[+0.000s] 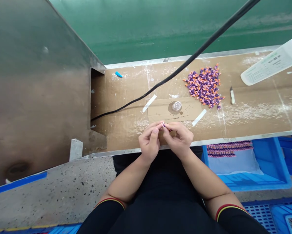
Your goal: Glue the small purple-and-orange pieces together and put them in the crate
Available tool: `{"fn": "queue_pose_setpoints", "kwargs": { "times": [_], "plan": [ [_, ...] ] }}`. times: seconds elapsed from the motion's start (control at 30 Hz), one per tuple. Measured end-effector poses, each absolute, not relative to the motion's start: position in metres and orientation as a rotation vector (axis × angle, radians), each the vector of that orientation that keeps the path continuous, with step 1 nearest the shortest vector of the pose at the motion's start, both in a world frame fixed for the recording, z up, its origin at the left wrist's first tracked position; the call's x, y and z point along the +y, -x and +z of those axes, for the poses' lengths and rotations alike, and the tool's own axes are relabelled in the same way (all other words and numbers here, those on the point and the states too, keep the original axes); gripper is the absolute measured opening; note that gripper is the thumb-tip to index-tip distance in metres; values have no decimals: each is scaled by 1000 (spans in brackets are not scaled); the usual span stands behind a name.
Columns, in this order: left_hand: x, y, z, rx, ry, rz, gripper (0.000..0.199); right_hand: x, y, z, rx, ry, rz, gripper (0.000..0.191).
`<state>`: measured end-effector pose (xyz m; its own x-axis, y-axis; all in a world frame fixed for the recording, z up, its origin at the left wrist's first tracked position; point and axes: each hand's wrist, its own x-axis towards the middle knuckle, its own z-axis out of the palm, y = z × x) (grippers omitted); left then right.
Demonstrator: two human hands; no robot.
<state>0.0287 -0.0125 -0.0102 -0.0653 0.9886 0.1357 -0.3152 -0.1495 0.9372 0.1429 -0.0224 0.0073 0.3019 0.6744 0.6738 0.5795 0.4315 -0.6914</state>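
Near the bench's front edge, my left hand (150,140) and my right hand (179,138) meet at the fingertips, pinching one small purple and white piece (163,124) between them. Just beyond them a small clear cup (176,106) stands in a damp patch on a flat cardboard piece (158,109). Behind and to the right lies a heap of small purple, orange and pink pieces (204,85). Much of the held piece is hidden by my fingers.
A black cable (160,84) crosses above the cardboard-covered bench (126,130). A small knife (232,96) and a large translucent bottle (270,63) are at right, a blue cone (118,74) at back left. Below the right edge, a blue crate (272,162) holds rows of similar pieces. A metal housing (43,81) fills the left.
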Motion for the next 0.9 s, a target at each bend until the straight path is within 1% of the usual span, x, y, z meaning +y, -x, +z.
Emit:
{"fn": "queue_pose_setpoints", "kwargs": {
  "times": [0.3, 0.47, 0.73, 0.9],
  "plan": [
    [-8, -32, -4, 931, -873, 1469, 19, -23, -143, 6, -1421, 1213, 110, 23],
    [-6, -34, 0, 935, -737, 1426, 26, -24, -141, 5, -1419, 1194, 120, 28],
    [-6, -32, 1, 964, -692, 1420, 32, -24, -141, 5, -1430, 1184, 113, 25],
    [-6, -32, 2, 966, -698, 1425, 32, -24, -142, 5, -1425, 1184, 105, 25]
  ]
}}
